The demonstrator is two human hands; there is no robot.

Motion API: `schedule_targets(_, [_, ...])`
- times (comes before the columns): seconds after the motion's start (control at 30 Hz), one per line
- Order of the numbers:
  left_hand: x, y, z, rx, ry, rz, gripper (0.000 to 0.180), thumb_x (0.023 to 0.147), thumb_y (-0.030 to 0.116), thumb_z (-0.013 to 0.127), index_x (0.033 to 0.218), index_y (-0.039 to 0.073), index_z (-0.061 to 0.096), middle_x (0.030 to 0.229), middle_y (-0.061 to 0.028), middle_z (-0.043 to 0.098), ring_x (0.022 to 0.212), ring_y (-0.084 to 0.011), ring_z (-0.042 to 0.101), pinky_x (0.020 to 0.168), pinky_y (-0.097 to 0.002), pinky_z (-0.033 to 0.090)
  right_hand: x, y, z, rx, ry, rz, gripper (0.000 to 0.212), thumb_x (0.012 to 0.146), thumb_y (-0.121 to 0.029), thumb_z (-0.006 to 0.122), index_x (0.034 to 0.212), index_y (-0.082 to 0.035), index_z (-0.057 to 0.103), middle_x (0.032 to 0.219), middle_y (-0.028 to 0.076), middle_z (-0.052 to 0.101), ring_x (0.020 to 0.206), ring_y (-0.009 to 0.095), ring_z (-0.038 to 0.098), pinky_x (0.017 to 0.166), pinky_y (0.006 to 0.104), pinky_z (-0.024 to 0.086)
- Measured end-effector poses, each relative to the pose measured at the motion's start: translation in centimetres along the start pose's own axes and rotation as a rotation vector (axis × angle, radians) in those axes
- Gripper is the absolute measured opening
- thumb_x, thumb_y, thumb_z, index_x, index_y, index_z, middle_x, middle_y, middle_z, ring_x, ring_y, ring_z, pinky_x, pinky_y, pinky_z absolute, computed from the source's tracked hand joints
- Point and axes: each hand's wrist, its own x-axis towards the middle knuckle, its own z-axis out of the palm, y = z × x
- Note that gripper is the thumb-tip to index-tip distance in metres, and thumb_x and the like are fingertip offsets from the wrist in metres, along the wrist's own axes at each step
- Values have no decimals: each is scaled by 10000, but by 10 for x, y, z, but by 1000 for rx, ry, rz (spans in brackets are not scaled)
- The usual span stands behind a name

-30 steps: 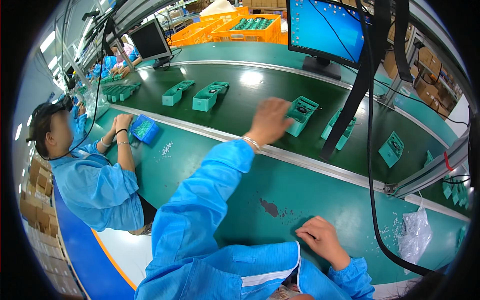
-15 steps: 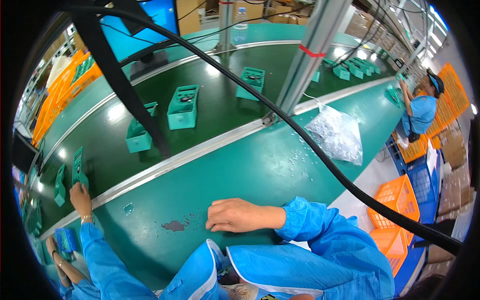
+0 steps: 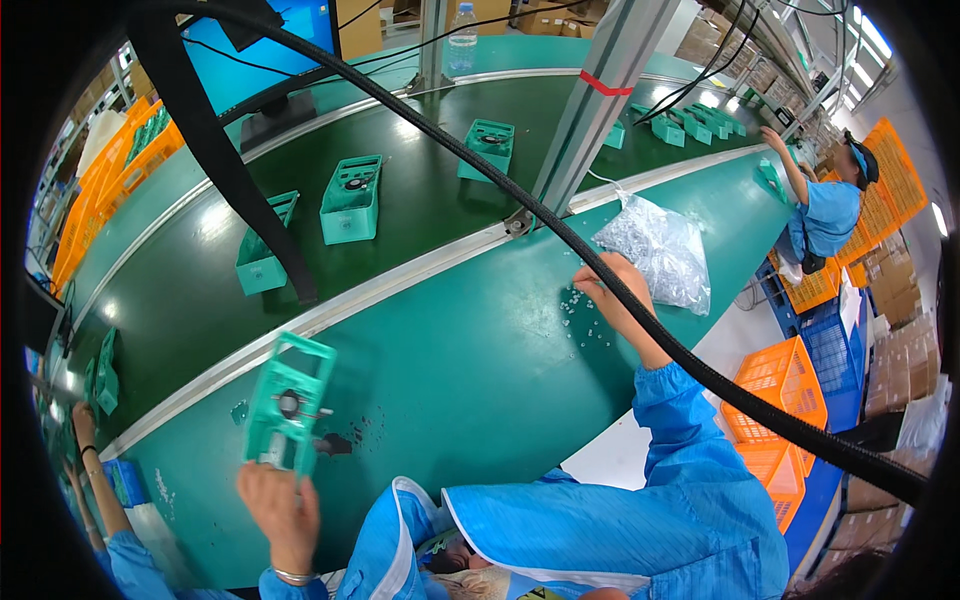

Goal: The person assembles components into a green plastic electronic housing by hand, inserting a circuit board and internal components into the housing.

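Note:
My left hand grips the near end of a green plastic housing, held tilted over the green worktop. A round black part sits in the middle of the housing, whose outline is slightly blurred. Farther right, my right hand is at the scattered small clear pieces, beside a clear plastic bag full of similar-looking bits. Its fingertips are pinched together; whether a piece is between them is too small to see. A black cable crosses in front of this hand.
Several green housings stand on the dark green conveyor beyond a metal rail. A thick black cable and a metal post cut across the view. Orange crates stand at right. Co-workers' arms show at far left and far right.
My left hand has brought a green housing from the conveyor over the worktop. My right hand has moved from near my body, right and away, to the small clear pieces.

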Motion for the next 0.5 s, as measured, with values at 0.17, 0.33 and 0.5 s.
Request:
schedule_targets(0.17, [10,45,5,-93,-110,140,177,801,125,735,930,66,630,879,-78,587,957,-291,590,1046,-548,424,4,-3,10,-196,-34,-57,45,797,-151,781,826,-118,768,815,48,667,864,288,633,752,431,505])
schedule_targets(0.33, [15,51,9,-124,-140,178,184,784,139,747,909,68,633,864,-77,588,958,-287,596,1050,-550,424,1,-3,11,-274,-34,-51,33,790,-170,783,808,-145,772,805,43,663,867,275,629,744,424,487])
schedule_targets(0.5, [11,47,21,-112,-96,243,177,858,207,707,864,54,617,862,-109,575,922,-317,593,1015,-564,455,-4,10,24,-275,-35,-68,32,791,-166,727,783,-143,748,851,64,675,909,284,632,760,440,475])
